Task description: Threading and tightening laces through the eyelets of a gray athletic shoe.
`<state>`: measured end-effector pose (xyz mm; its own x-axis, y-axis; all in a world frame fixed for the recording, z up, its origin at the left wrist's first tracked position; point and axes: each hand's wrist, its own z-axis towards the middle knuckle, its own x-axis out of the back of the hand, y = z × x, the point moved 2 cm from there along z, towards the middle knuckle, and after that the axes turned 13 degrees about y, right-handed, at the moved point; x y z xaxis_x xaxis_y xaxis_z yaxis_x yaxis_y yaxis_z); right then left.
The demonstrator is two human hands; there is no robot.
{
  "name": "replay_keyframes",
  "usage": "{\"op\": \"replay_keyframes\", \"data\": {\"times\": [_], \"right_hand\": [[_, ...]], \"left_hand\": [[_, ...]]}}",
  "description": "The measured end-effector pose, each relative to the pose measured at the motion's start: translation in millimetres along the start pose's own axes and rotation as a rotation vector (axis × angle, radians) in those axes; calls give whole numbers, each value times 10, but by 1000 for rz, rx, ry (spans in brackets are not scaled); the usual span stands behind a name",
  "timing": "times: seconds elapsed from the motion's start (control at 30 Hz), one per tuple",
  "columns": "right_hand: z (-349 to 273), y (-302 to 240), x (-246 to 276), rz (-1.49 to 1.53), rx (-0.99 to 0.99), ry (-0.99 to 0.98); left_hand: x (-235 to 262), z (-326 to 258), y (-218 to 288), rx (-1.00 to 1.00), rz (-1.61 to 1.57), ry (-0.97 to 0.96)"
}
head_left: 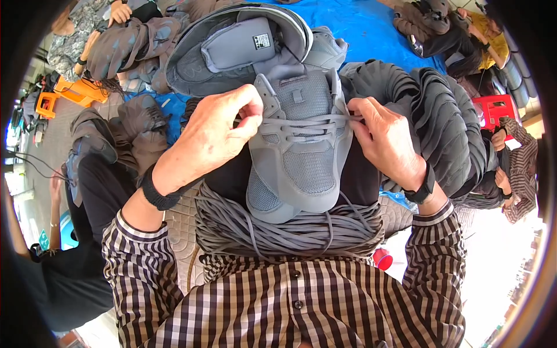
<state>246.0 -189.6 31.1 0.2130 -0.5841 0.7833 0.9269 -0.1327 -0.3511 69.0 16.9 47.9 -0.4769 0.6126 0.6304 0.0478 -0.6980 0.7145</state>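
Both forearms come in from the lower edge, in checked sleeves, w/ a dark band on each wrist. The left hand (pixel 212 130) is raised and turned palm-down – thumb and index finger are pinched together at the tips. The right hand (pixel 383 136) mirrors it approx. – fingers curled inward, thumb and index pressed in a pinch, knuckles up.

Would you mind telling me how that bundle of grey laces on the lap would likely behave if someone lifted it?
The lace bundle would probably sag and spill, since its flat strands lie loose and limp. It looks light. Strands may snag on the grey shoe upper resting above.
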Motion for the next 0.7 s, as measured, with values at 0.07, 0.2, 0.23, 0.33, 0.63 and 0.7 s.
{"op": "replay_keyframes", "data": {"times": [0.07, 0.2, 0.23, 0.33, 0.63, 0.7], "right_hand": [[-4, 18, 1, -106, 72, 31], [53, 64, -12, -388, 272, 134], [75, 60, -4, -409, 306, 199], [89, 104, 31, -500, 272, 199], [24, 135, 86, -325, 82, 60], [61, 8, 146, -175, 56, 92]], "left_hand": [[17, 5, 15, 46, -61, -51], [10, -59, -17, 30, 56, -135], [0, -84, -36, -116, 165, -65], [18, -137, -25, -342, 407, 8], [72, -249, -84, -463, 542, 102], [61, -224, -87, -447, 526, 101]]}}
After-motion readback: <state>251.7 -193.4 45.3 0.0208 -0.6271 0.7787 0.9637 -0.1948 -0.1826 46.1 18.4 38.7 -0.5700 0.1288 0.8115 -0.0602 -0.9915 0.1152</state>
